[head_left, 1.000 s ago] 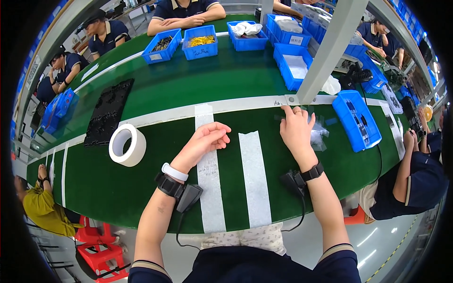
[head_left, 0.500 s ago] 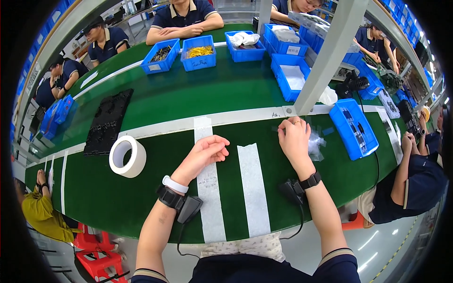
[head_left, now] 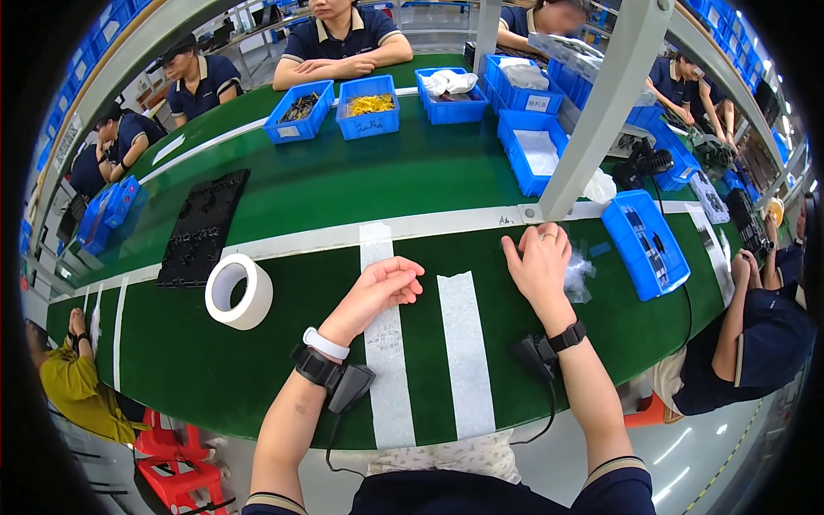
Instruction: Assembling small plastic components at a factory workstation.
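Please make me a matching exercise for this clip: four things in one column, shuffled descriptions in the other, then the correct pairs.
Things
1. left hand
2. tape roll
3. right hand
4. moulded rectangular panel

Descriptions
A. black, lying beyond the white roll
B. beside the clear plastic pieces
C. above a white wristband, fingers curled, over a pale strip
D. white and ring-shaped, with an open core

Pairs: 1-C, 2-D, 3-B, 4-A

Shining bright and even, glinting in white streaks off the grey floor point(head_left: 699, 433), bowing the green table point(head_left: 232, 369) into a curve, blackening at the corners.
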Tool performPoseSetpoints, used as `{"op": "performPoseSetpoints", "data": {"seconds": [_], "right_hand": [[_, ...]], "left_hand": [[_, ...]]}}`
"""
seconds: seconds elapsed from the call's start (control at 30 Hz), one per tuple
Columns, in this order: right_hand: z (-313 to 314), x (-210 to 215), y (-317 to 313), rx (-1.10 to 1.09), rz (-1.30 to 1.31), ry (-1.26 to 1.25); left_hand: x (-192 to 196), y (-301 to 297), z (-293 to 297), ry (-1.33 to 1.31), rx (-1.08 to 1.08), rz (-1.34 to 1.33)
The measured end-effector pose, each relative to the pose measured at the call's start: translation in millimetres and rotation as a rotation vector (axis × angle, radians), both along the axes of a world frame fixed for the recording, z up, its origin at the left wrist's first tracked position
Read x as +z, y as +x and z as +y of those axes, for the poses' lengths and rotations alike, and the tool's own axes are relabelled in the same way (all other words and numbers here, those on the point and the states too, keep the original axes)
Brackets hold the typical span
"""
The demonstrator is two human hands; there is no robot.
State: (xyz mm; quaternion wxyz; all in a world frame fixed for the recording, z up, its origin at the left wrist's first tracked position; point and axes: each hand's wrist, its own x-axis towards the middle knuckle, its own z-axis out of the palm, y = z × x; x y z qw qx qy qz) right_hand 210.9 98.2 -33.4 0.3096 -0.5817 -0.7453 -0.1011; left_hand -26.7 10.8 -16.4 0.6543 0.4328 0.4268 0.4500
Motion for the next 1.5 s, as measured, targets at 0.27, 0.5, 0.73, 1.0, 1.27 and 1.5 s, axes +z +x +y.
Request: {"op": "performPoseSetpoints", "data": {"seconds": [0.27,0.5,0.73,1.0,1.27,1.5], "right_hand": [[-4,2,0,-0.007,-0.021,-0.131],[-13,26,-12,0.485,0.338,-0.009],[-25,23,-23,0.855,0.377,-0.317],[-25,27,-20,0.933,0.315,-0.398],[-29,33,-21,0.986,0.343,-0.425],[-27,32,-21,1.024,0.36,-0.435]], "left_hand": [[0,1,0,0.006,-0.014,-0.001],[-4,0,0,0.018,-0.016,0.028],[-2,3,-2,0.076,-0.027,0.084],[-3,4,1,0.11,-0.036,0.108],[-1,6,-1,0.115,-0.009,0.095],[-6,8,1,0.193,-0.039,0.159]]}}
